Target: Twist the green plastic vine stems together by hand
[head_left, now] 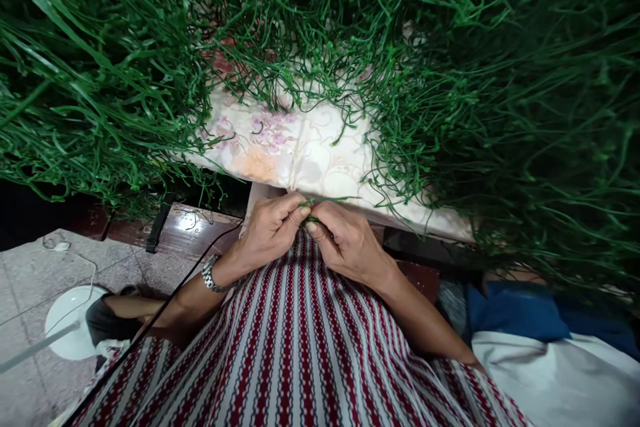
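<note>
Close together at the near edge of the table (280, 177), my left hand (270, 227) and my right hand (350, 240) are both closed, thumbs against forefingers. Between them they pinch a thin green plant stem (343, 199), whose tip points right above my right knuckles. Parts of it are hidden by the fingers, and I cannot tell whether it is real or artificial. Heaps of similar thin, branching green stems lie at the left (115, 80), at the back (325, 20) and at the right (500, 100).
A flowered cloth covers the table, and stems hang over its edge at both sides. A dark cable (215, 240) runs past my left forearm. On the tiled floor at lower left stands a round white base (65, 337) with a pole. Blue cloth (520, 310) and pale cloth (555, 373) lie at lower right.
</note>
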### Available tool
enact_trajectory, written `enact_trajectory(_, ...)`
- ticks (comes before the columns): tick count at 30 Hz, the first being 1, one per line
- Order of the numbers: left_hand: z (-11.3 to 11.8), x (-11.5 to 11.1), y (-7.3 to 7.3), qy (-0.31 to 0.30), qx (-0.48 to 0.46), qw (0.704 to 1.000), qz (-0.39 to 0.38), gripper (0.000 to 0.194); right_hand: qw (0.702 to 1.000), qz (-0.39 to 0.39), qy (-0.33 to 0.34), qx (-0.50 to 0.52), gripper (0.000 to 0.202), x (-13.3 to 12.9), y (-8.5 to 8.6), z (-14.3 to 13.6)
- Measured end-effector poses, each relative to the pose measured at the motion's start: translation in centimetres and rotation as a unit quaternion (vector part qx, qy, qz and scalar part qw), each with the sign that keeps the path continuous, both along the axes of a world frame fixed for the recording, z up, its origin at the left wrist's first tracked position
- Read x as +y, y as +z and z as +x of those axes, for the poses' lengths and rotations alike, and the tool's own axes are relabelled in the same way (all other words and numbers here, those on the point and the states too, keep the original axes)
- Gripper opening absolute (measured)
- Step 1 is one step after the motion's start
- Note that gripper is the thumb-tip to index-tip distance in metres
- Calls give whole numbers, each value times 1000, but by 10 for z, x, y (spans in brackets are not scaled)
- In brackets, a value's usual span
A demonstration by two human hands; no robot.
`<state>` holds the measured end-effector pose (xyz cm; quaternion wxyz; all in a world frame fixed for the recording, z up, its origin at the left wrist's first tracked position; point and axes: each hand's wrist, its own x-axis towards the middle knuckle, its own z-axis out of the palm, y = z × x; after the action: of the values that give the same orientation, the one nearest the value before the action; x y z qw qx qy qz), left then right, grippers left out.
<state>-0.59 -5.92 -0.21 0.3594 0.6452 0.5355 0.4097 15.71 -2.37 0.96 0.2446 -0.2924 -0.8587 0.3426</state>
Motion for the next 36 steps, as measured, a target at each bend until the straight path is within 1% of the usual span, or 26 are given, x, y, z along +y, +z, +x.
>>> enact_trajectory(1,-2,0,1,-19,21,1000,2,20,1000,-6,12,-2,18,1,0,0)
enact_trajectory(3,-6,0,1,-56,30,998,-3,23,999,-30,31,8,20,4,2,2)
enact_trajectory(4,-8,0,1,-69,18,997,-9,23,997,-53,48,23,21,6,3,3)
enact_trajectory(5,-10,1,1,-67,-6,998,-15,23,992,-85,77,44,22,7,5,4)
enact_trajectory(6,-12,2,0,-48,-41,998,-19,23,983,-124,120,67,24,9,6,6)
enact_trajectory(8,-17,4,-2,25,-122,992,-24,23,953,-197,204,110,28,12,8,10)
enact_trajectory(9,-19,6,-3,61,-160,985,-27,23,943,-219,218,121,29,13,9,12)
enact_trajectory(10,-20,7,-3,79,-191,978,-33,23,944,-227,203,126,28,14,9,13)
enact_trajectory(11,-21,8,-3,76,-214,973,-39,22,953,-223,163,128,25,15,8,14)
enact_trajectory(13,-20,10,0,45,-249,966,-55,20,968,-205,66,132,21,16,5,12)
enact_trajectory(14,-18,10,1,33,-265,961,-64,20,969,-203,32,134,20,15,3,10)
enact_trajectory(18,-7,9,4,45,-339,934,-99,19,960,-233,-47,149,17,6,-5,-6)
enact_trajectory(20,-1,8,2,50,-365,923,-108,17,959,-226,-65,157,19,1,-8,-13)
enact_trajectory(23,5,6,-1,71,-377,918,-101,16,964,-197,-57,167,22,-3,-12,-18)
enact_trajectory(25,6,6,-2,84,-355,927,-88,16,966,-181,-68,170,20,-4,-13,-19)
enact_trajectory(28,7,6,-2,84,-296,949,-71,15,966,-168,-103,165,15,-3,-14,-17)
enact_trajectory(29,7,5,-1,84,-284,953,-63,15,967,-168,-104,163,13,-2,-14,-16)
enact_trajectory(30,8,4,0,87,-282,954,-54,15,968,-169,-92,162,13,-1,-13,-15)
enact_trajectory(32,10,2,1,89,-312,945,-38,14,971,-170,-42,165,16,2,-11,-12)
enact_trajectory(34,12,0,3,80,-380,920,-48,16,970,-172,22,173,19,6,-10,-11)
enact_trajectory(36,11,-1,6,51,-449,887,-89,19,960,-187,83,192,18,8,-10,-10)
